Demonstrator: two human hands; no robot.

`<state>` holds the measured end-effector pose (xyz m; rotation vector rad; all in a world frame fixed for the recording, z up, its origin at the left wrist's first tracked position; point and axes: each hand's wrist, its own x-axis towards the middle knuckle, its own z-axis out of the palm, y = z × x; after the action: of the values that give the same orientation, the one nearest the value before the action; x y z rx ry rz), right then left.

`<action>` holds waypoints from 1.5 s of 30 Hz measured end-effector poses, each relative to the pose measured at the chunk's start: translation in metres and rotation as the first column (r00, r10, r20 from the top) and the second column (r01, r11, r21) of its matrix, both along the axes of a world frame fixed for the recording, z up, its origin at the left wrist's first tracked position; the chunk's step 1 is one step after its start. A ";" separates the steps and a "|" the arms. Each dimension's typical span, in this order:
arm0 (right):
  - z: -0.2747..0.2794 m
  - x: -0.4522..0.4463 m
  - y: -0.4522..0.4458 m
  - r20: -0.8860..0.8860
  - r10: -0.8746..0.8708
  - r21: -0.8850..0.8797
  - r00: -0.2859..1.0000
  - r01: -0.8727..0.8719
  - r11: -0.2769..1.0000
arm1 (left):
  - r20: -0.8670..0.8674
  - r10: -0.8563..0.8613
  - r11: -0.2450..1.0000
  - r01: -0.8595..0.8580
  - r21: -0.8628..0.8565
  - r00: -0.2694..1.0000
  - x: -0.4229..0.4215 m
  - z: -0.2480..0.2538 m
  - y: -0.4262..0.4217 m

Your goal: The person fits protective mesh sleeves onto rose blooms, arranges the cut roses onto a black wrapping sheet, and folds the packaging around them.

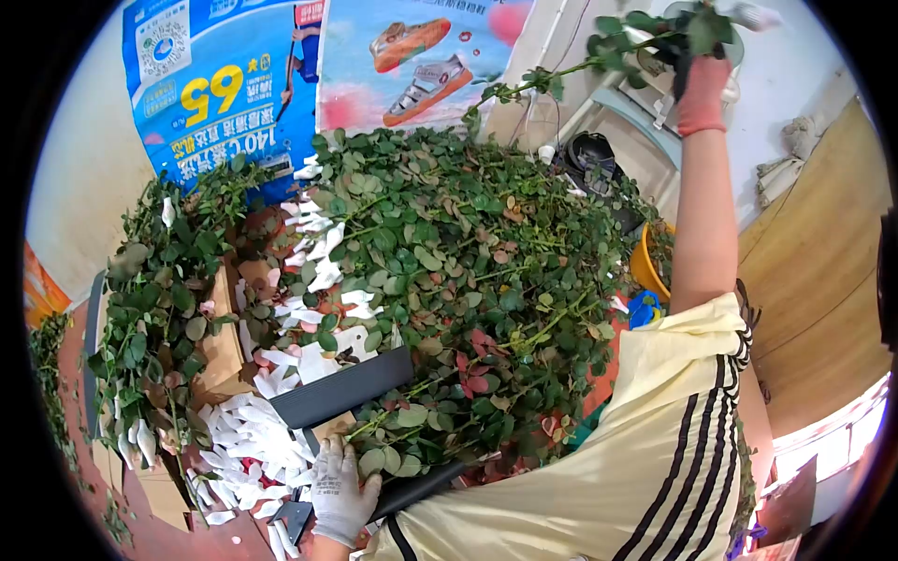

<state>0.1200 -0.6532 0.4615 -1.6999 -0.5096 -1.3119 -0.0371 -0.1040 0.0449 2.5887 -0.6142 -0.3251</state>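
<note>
My right hand (703,93), in a pink and dark glove, is raised at the upper right and closed round a leafy rose stem (561,70). A white-sleeved bud (753,16) shows just past that hand. At the lower left, my left hand (340,491) wears a white glove and lies with its fingers stretched out, beside a black padded bar (416,486) and a bit of cardboard. Just above it is a dark grey block (344,385). White-sleeved buds (248,435) lie heaped to its left. A large pile of leafy rose stems (468,243) fills the middle.
More stems (150,318) lie on the left by a cardboard box (220,346). A yellow bucket (647,266) and a blue object (644,309) stand near my right arm. Posters (224,84) cover the back wall. A pale green chair frame (641,117) stands behind.
</note>
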 end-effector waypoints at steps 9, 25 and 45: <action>-0.101 -0.008 0.146 -0.115 0.037 0.022 0.993 -0.034 0.999 | 0.004 -0.046 0.995 0.046 -0.087 0.999 0.012 0.022 0.011; -0.119 0.055 0.144 0.338 -0.467 -0.547 0.817 0.574 0.609 | 0.143 0.013 0.951 0.032 -0.306 0.990 0.007 0.030 0.011; -0.401 0.100 0.211 -0.172 -0.643 -0.985 0.747 -0.143 0.097 | 0.029 0.195 0.909 -0.170 -0.380 0.980 0.004 0.016 0.018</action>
<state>0.2202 -0.4420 0.0601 -3.3893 -0.7734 -0.3523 -0.0336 -0.0860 0.0605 2.2673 -0.4036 -0.0506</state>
